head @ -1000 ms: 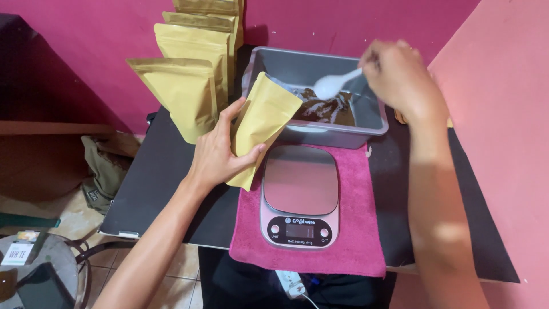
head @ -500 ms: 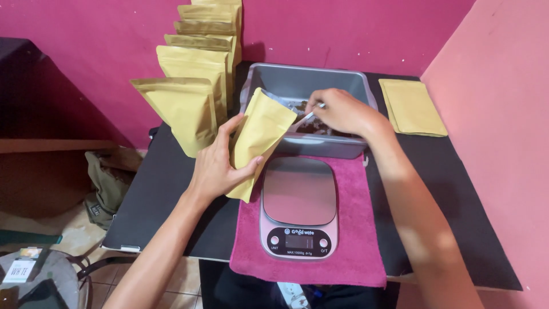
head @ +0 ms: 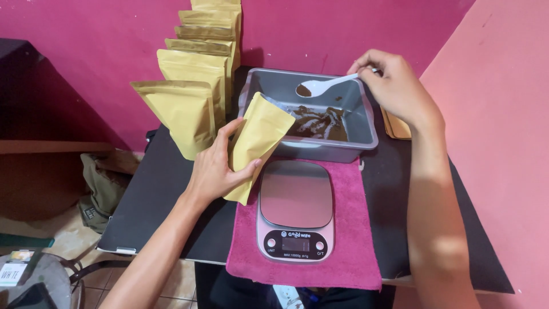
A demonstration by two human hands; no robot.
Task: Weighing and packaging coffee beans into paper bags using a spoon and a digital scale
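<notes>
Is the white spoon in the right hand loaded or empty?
Loaded. The white spoon carries a small heap of brown powder in its bowl, held by the right hand above the grey tub.

Your scale (head: 295, 210) sits at lower centre of the frame on a towel (head: 354, 240), which lies on the surface (head: 166, 194). Behind the scale, at upper centre, stands the tub (head: 366, 123). Your left hand (head: 214, 169) holds a pouch (head: 260, 143) left of the scale, its top leaning against the tub. Your right hand (head: 394, 86), upper right, holds a spoon (head: 320, 87) over the tub. A row of pouches (head: 197, 86) stands at upper left, running back to the wall.
</notes>
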